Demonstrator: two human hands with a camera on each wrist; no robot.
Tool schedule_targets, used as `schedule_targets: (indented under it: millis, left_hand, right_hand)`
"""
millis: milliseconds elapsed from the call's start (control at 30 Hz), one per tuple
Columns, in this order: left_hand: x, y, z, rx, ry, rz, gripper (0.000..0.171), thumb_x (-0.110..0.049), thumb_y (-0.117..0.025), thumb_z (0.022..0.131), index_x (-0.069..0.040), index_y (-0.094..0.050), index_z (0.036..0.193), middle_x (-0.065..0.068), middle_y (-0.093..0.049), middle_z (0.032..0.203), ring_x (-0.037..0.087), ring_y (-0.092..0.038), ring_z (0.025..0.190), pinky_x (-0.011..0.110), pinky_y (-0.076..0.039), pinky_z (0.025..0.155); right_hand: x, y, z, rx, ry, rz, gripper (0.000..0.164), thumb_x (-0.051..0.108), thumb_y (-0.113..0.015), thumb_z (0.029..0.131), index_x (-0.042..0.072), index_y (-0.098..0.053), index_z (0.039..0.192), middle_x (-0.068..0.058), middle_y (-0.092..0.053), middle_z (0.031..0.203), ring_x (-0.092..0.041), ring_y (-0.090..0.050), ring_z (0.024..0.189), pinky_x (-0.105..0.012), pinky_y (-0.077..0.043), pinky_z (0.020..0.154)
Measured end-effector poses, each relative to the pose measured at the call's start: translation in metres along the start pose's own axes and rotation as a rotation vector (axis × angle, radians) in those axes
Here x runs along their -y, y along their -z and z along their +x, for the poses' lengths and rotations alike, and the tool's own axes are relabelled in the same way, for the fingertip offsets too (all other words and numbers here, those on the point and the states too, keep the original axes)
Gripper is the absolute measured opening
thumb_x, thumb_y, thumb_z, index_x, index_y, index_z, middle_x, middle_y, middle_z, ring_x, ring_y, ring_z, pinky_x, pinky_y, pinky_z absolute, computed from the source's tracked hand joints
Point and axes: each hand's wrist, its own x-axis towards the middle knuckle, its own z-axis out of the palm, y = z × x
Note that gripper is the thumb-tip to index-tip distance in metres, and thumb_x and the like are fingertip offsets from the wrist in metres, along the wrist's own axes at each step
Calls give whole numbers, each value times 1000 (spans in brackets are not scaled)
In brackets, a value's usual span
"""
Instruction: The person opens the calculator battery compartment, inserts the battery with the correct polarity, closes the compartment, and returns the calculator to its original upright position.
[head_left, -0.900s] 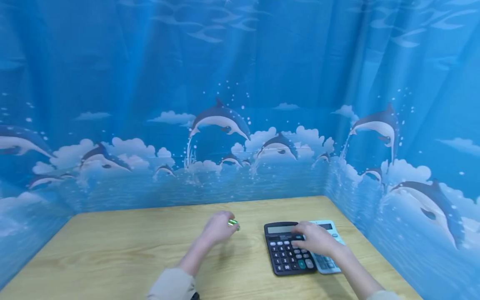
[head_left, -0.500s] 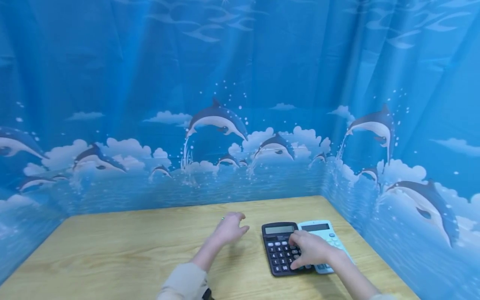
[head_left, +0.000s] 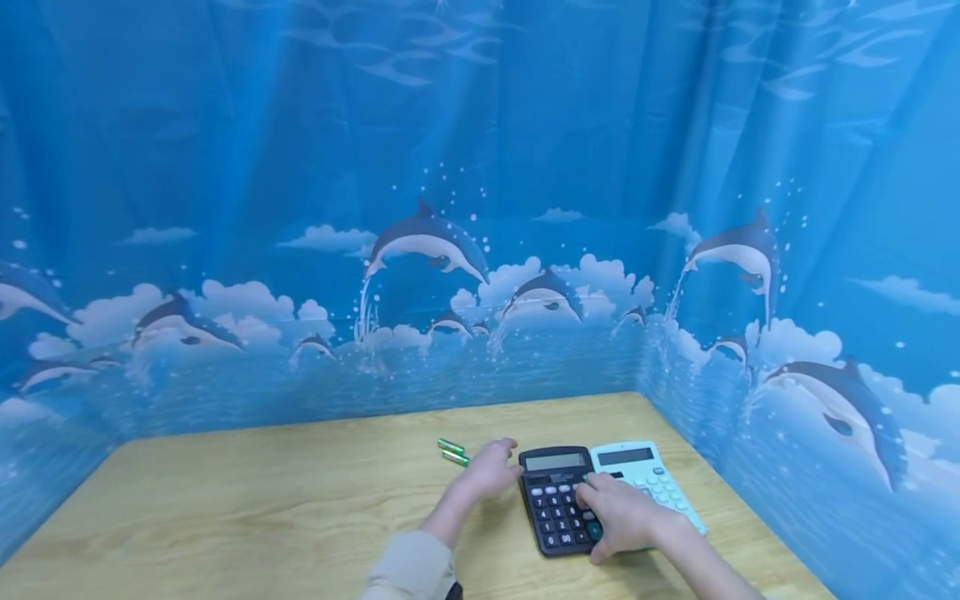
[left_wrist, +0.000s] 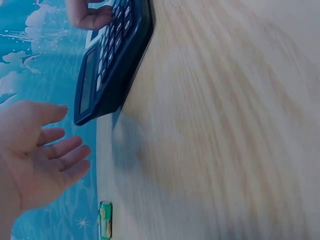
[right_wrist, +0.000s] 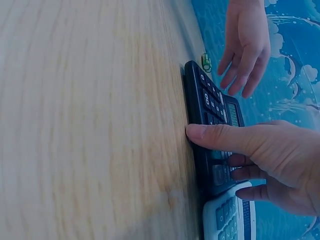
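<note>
Under relaxed right fingers [right_wrist: 250, 173] lies the black calculator [head_left: 547, 510]; left fingers [left_wrist: 66, 148] spread beside it.

Dolphin-print curtains [head_left: 525, 125] around a wood-grain table [head_left: 240, 517] show a screened-off workspace.

My sleeve [head_left: 411, 568] is matt cloth — I see smooth plastic on the black calculator [head_left: 557, 502] and mint-green calculator [head_left: 662, 483], shiny metallic casings on the green batteries [head_left: 454, 457], smooth wood-grain tabletop [head_left: 262, 517], faintly glossy fabric curtain [head_left: 465, 125].
</note>
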Motion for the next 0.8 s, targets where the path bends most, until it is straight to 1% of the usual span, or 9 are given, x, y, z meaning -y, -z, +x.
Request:
schedule_targets:
  millis: [167,300,367,467,567,667,733,800]
  left_hand:
    - [-2,-10,1,42,55,-57,52,-10,-62,86,8,-42,130,26,-53,121,39,-50,113,49,-42,95]
    - [-2,-15,0,43,95,-129,54,-8,-62,85,9,-40,132,28,-52,123,41,-47,116,51,-37,99]
    - [-3,-16,0,35,111,-168,54,-7,-62,84,9,-41,131,28,-52,121,41,-48,115,51,-37,99]
    - [-4,-15,1,18,133,-220,50,-4,-62,83,10,-44,127,28,-56,114,40,-52,109,50,-41,95]
    - [-3,-14,3,-30,148,-255,40,-2,-63,81,10,-50,117,25,-59,104,37,-56,100,48,-46,89]
    - [0,-13,5,-73,183,-258,28,-3,-64,80,6,-55,105,18,-60,96,31,-57,92,45,-49,82]
    - [1,-11,5,-98,199,-260,21,-4,-65,79,3,-55,97,13,-58,90,27,-56,85,42,-49,76]
    - [1,-8,5,-103,222,-266,17,-5,-64,81,0,-54,93,10,-55,84,24,-55,78,38,-49,70]
  right_hand:
    - [2,-1,0,-25,24,-15,55,44,-83,52,19,-52,90,11,-45,87,-9,-47,81,-32,-49,75]
    - [2,-1,-1,-41,32,-19,53,45,-82,52,20,-51,87,12,-44,84,-7,-45,77,-31,-48,72]
    - [2,-1,-1,-43,30,-17,52,45,-82,53,21,-50,85,12,-44,83,-7,-45,77,-31,-48,70]
    - [2,-2,-2,-43,24,-10,51,45,-81,53,22,-49,84,13,-43,82,-6,-44,75,-30,-47,68]
    - [0,-2,-1,-53,33,-9,50,45,-82,53,22,-50,83,14,-42,81,-5,-43,73,-29,-47,66]
    - [-1,-2,-1,-73,63,-24,49,44,-81,53,21,-51,83,13,-42,81,-4,-42,72,-27,-46,64]
    - [-2,-2,-2,-95,90,-39,48,43,-81,53,20,-51,82,13,-41,81,-4,-41,71,-26,-45,63]
    - [-3,-2,-2,-123,118,-62,47,42,-81,53,20,-51,82,13,-42,81,-4,-42,71,-25,-45,62]
